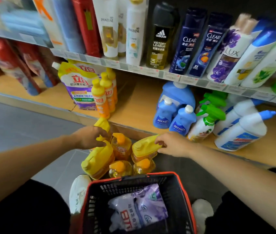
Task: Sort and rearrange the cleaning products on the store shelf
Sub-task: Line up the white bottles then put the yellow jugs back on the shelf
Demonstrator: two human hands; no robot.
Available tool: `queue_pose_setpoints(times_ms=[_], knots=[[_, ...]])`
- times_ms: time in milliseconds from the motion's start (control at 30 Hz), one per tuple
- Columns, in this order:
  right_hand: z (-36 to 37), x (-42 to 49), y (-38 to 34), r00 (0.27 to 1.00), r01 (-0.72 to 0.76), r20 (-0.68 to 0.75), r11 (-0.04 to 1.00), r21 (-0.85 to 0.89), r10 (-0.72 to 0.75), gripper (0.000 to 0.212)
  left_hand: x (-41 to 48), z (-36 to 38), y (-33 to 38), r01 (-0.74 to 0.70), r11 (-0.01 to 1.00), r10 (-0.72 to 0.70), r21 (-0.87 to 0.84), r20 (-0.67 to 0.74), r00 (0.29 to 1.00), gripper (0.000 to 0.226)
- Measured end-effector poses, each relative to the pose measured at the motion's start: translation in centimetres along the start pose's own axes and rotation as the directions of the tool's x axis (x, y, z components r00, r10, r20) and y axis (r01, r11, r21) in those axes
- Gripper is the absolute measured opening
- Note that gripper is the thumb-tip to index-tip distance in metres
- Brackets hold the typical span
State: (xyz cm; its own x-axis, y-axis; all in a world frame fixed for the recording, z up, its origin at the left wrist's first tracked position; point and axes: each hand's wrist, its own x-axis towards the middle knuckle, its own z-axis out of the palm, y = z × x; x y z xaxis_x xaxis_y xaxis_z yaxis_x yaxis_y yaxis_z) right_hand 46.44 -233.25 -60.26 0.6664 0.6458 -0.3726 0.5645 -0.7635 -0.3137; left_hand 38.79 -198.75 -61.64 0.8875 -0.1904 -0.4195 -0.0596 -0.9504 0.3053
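Note:
Several yellow-and-orange detergent bottles stand on the floor below the bottom shelf [133,105]. My left hand [88,137] grips the yellow handle of the big left jug [96,161]. My right hand [172,144] pinches the yellow handle of the right jug [142,149]. Between them stands an orange-capped bottle [121,146], with two more [118,169] in front. On the shelf stand slim orange bottles [103,97] beside a yellow-purple refill pouch [79,85].
A black basket with a red rim [177,181] sits at my feet, holding purple and white pouches [140,210]. Blue bottles [174,115], green-trigger sprays [206,120] and white toilet-cleaner bottles [241,130] fill the shelf's right side. Shampoo bottles [160,38] line the shelf above.

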Motion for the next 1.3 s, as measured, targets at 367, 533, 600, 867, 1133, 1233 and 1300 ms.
queue_pose_setpoints(times_ms=[367,533,600,867,1133,1233,1300], knots=[[4.8,8.6,1.7,0.991,0.022,0.132,0.974,-0.224,0.008,0.061,0.6,7.2,-3.3,0.315,0.919,-0.312,-0.238,0.05,0.949,0.056],[4.6,10.7,2.7,0.985,-0.03,0.16,0.986,-0.163,0.057,0.04,1.3,7.2,-4.2,0.267,0.898,-0.252,-0.349,0.088,0.964,0.046],[4.4,10.8,2.7,0.98,-0.05,0.188,0.995,-0.085,0.065,0.03,1.3,7.3,-4.4,0.263,0.876,-0.246,-0.404,0.096,0.965,0.045],[-1.0,8.9,-0.9,0.994,-0.111,0.004,0.981,0.16,0.112,0.032,1.3,7.1,-4.6,0.253,0.857,-0.236,-0.449,0.094,0.967,0.047],[-10.4,8.4,-4.7,0.905,0.025,-0.413,0.957,0.289,0.101,0.041,0.3,7.0,-5.2,0.239,0.85,-0.235,-0.469,0.067,0.97,0.049],[-10.7,11.0,-5.9,0.882,0.049,-0.463,0.959,0.279,0.089,0.041,-0.1,7.1,-5.6,0.241,0.845,-0.234,-0.477,0.074,0.969,0.048],[-9.8,13.0,-6.6,0.896,0.039,-0.437,0.965,0.259,0.081,0.033,-0.4,7.2,-5.9,0.244,0.843,-0.237,-0.48,0.076,0.969,0.047]])
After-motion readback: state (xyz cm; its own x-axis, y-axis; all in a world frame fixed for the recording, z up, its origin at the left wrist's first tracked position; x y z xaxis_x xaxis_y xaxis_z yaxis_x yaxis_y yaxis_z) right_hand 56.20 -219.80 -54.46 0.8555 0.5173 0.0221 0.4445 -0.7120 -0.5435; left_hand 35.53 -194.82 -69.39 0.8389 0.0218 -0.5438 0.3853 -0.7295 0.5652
